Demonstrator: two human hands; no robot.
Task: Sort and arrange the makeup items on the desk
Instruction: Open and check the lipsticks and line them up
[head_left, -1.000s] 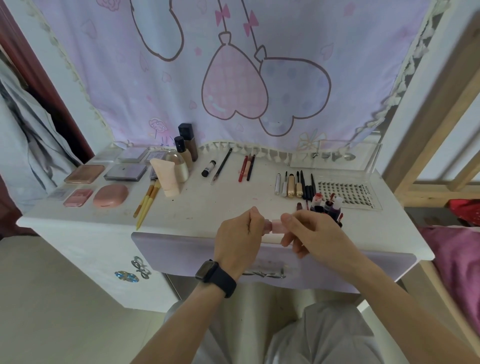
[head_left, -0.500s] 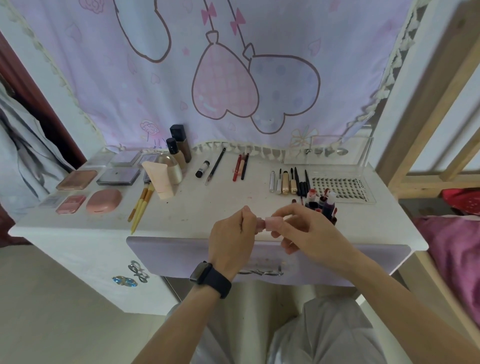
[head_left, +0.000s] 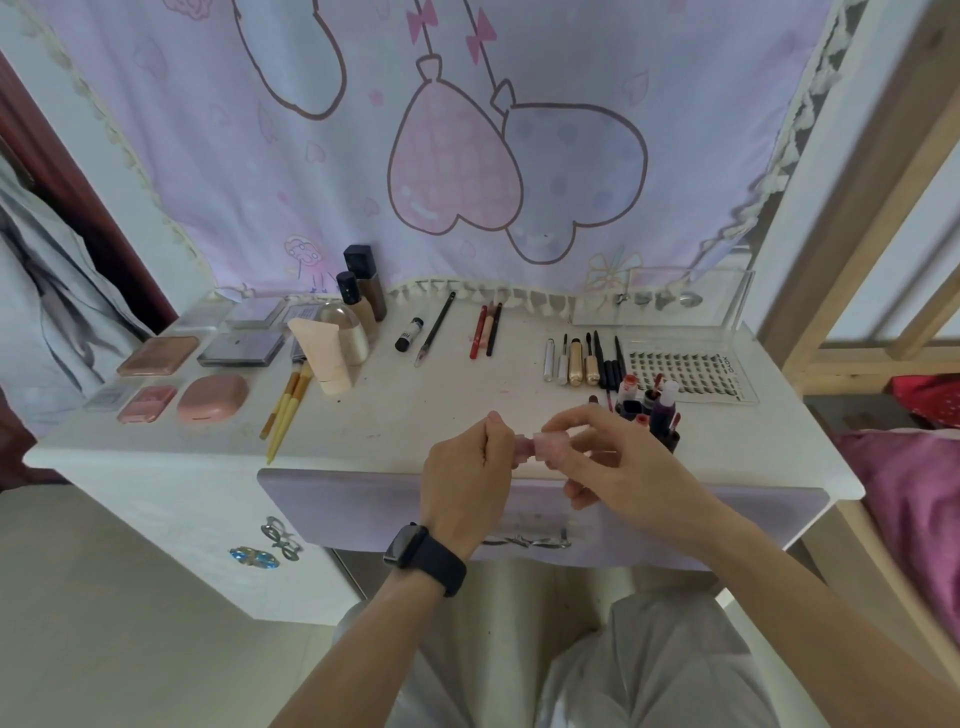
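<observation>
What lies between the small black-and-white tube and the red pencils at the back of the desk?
A long black pencil, touching neither; the head view shows it.

two hands (head_left: 467, 470), one pink tube (head_left: 551, 447), three pencils (head_left: 479, 332), two dark-capped bottles (head_left: 372, 293), one peach tube (head_left: 323, 353).

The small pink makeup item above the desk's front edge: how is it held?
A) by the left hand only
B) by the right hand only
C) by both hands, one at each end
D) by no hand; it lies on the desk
C: the left hand and the right hand each pinch one end of the small pink makeup item.
</observation>
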